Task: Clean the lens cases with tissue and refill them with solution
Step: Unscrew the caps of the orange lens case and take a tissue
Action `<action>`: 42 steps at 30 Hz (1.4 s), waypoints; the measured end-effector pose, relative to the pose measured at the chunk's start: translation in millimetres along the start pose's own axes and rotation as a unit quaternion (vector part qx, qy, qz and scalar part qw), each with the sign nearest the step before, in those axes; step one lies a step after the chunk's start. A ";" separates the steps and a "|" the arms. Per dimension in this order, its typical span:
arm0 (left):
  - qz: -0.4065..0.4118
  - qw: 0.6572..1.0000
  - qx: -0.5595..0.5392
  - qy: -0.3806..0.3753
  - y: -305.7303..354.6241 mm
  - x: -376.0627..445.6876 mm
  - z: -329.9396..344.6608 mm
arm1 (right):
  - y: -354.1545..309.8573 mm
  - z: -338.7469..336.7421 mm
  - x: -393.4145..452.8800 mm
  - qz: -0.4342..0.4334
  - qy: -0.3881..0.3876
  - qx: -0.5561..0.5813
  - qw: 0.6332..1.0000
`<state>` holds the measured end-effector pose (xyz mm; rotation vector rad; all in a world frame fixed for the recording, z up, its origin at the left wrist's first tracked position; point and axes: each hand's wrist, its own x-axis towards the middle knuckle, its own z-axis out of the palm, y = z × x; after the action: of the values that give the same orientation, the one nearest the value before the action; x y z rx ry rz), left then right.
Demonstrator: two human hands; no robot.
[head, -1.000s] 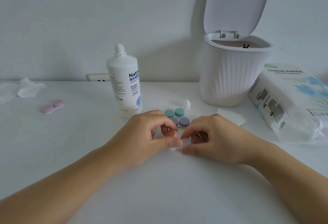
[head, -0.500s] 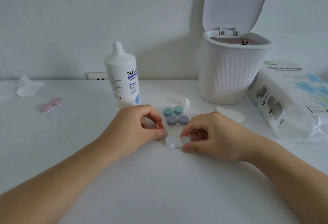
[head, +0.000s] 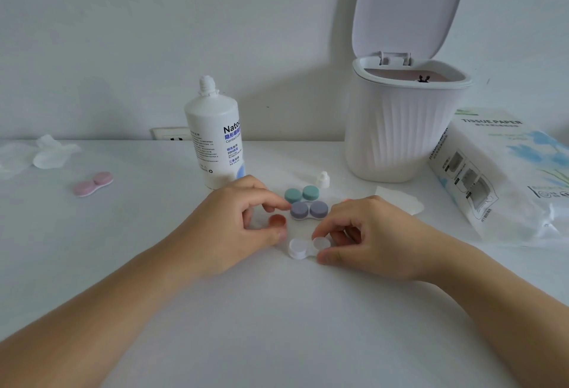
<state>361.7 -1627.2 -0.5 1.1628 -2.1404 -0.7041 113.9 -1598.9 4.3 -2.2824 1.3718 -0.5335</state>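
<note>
Matt white plastic lens case (head: 303, 248); smooth glossy plastic solution bottle (head: 214, 138); ribbed matt plastic bin (head: 400, 138) far right; crinkly glossy plastic film on tissue pack (head: 505, 178); smooth matt table (head: 277, 326)

White table (head: 277, 326) bearing: far left, crumpled tissue (head: 49, 153) and pink lens case (head: 93, 184); centre, upright solution bottle (head: 214, 138), bottle cap (head: 323, 179), green lens case (head: 301, 193), purple lens case (head: 308, 210), white lens case (head: 303, 247); right, flat tissue (head: 400, 201), open-lidded bin (head: 400, 129), tissue pack (head: 505, 178).
</note>
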 end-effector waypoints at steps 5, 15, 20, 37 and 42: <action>0.032 0.998 0.010 -0.057 4.4 -5.0 -0.4 | 1.6 0.4 0.4 -0.007 0.002 -0.001 1.000; 0.015 0.997 0.013 -0.076 0.1 -3.7 12.6 | 5.4 1.7 1.9 -0.035 0.010 -0.009 0.999; 0.006 0.997 0.001 -0.078 -0.3 -2.5 14.2 | 5.2 2.6 3.0 -0.052 0.022 -0.029 0.998; 0.001 0.997 -0.031 -0.071 0.1 -4.0 14.9 | 41.4 -39.4 -16.0 0.132 0.213 -0.181 0.951; 0.002 0.998 -0.039 -0.047 2.4 -3.5 12.5 | 45.5 -36.7 -24.2 0.190 0.157 -0.197 0.949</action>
<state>353.0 -1621.1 -8.3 1.1026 -2.1718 -0.8485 50.8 -1602.4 8.0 -2.1940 2.1887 -0.5474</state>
